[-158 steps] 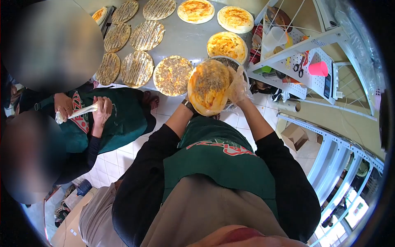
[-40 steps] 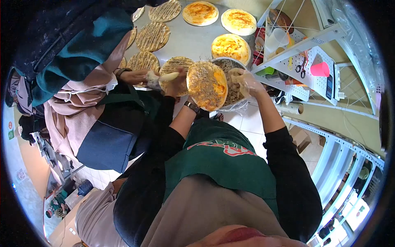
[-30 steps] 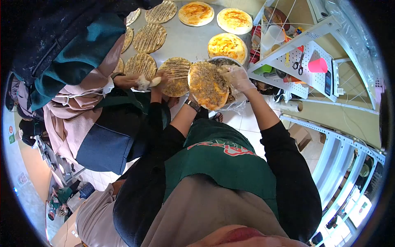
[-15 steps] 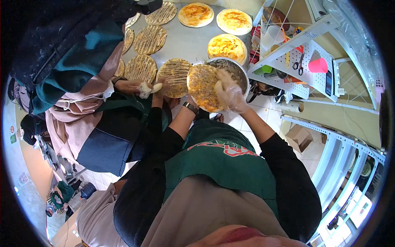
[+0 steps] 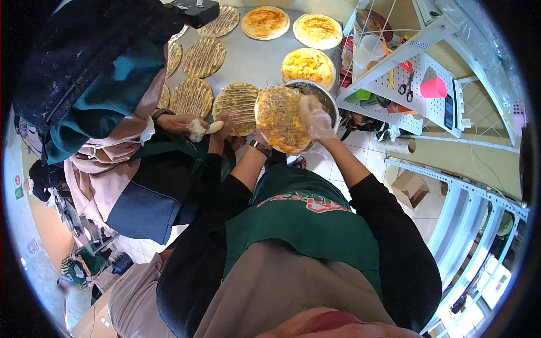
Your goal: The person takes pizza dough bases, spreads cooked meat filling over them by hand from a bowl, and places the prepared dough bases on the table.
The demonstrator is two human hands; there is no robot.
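Note:
A round pizza base (image 5: 280, 119), spread with orange sauce and brown crumbly topping, rests on my left hand (image 5: 262, 138), which is mostly hidden beneath it. My right hand (image 5: 319, 119), in a clear plastic glove, touches the base's right side; its fingers are bent together, and whether they hold topping is hidden. Behind and under that hand stands a metal bowl (image 5: 335, 107) of brown topping. To the left, a pizza with white stripes (image 5: 236, 107) lies on the metal table (image 5: 251, 63). Beside it a co-worker's hands hold a white piping bag (image 5: 203, 129).
Several striped pizzas (image 5: 203, 57) and sauced bases (image 5: 307, 66) lie on the table. At the right a white shelf (image 5: 420, 84) holds scissors and a pink cup (image 5: 433, 88). The co-worker (image 5: 121, 112) leans in close at the left. A cardboard box (image 5: 409, 188) sits on the floor.
The co-worker has come in from the left and striped the neighbouring pizza. Brown topping now covers more of my base. My right hand has moved from the bowl to the base's right side.

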